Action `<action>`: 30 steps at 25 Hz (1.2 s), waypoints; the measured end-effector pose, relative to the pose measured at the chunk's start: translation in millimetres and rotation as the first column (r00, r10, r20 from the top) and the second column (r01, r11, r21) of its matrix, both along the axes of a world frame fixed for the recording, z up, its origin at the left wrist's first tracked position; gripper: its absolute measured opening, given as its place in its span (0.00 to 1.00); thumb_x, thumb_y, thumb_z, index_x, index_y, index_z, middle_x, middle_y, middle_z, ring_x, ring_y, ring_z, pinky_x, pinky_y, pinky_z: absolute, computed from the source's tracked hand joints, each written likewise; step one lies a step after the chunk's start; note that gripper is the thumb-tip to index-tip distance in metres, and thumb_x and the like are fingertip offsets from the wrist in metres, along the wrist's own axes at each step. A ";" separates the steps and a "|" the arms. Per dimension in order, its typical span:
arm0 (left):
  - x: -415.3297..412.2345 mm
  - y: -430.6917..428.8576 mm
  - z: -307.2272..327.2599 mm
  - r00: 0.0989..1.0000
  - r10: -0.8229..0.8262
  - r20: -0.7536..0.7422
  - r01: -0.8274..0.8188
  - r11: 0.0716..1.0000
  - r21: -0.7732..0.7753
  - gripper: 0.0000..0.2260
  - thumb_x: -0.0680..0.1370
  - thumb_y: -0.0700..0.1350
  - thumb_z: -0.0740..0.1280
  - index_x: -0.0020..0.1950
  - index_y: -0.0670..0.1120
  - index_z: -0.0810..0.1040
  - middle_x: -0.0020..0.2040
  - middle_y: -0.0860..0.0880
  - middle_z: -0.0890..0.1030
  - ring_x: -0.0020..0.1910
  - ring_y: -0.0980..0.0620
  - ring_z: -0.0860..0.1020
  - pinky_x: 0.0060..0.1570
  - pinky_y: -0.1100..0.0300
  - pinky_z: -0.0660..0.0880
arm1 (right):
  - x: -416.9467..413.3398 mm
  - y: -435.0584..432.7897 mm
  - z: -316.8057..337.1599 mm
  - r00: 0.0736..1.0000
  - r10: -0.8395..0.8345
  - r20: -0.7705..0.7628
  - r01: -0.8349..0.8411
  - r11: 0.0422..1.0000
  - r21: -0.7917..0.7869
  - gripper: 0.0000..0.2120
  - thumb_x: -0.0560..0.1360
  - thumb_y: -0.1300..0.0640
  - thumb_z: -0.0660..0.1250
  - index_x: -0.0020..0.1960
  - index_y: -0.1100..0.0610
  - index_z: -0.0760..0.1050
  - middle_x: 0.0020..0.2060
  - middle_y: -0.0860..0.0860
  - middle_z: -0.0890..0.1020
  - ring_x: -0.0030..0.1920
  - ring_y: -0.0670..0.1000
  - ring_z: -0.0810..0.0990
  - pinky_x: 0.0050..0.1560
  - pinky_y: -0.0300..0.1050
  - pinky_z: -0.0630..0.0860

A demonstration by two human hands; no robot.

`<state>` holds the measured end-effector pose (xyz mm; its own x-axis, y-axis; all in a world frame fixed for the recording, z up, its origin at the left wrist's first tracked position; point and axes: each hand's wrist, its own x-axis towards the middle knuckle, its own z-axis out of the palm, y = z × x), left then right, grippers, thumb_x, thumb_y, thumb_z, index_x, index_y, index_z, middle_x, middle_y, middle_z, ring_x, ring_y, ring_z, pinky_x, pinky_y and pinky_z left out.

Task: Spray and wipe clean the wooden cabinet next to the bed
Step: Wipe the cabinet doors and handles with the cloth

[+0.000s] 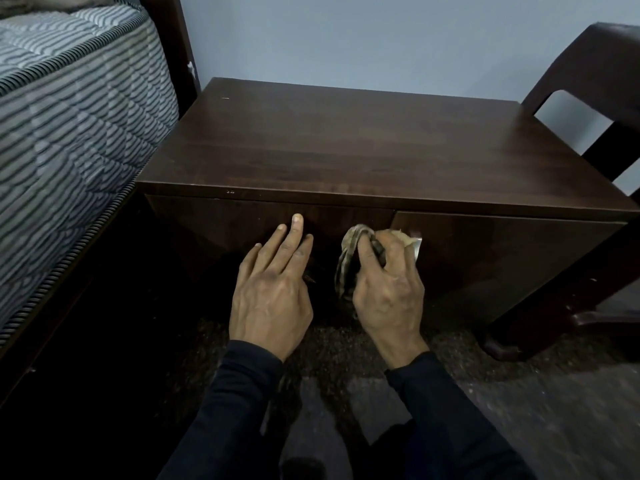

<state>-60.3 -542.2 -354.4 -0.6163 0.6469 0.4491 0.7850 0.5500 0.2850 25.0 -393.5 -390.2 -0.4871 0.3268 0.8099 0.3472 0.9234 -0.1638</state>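
Cabinet (346, 140) front under both hands, R hand (388, 292) gripping cloth (349, 261), L hand (273, 289) flat, fingers spread

Both arms in dark sleeves reach up from bottom of frame. Left hand (273, 289) at centre, flat, fingers spread and extended, palm down. Right hand (388, 292) just right of it, fingers curled tight around bunched cloth (348, 265), knuckles up.

The cabinet (346, 140) is dark brown wood grain. Left of it, the mattress (69, 116) shows grey and white wavy stripes. The cloth (346, 268) before it is mottled olive and tan; both sleeves (228, 410) are black, the wall (381, 39) pale blue.
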 end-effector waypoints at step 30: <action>-28.2 -33.9 -1.6 0.999 0.007 0.045 -0.015 0.983 0.183 0.25 0.76 0.33 0.60 0.73 0.45 0.68 0.76 0.51 0.63 0.73 0.51 0.65 0.70 0.51 0.64 | -29.9 -41.5 14.3 0.961 0.063 -0.270 -0.094 0.990 -0.102 0.12 0.81 0.67 0.62 0.57 0.63 0.83 0.58 0.57 0.73 0.56 0.57 0.76 0.61 0.47 0.77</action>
<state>-88.5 -576.2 -356.0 -0.6448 0.5493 0.5315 0.7636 0.4937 0.4162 -4.9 -435.0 -375.9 -0.2870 0.3924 0.8738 0.2039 0.9164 -0.3446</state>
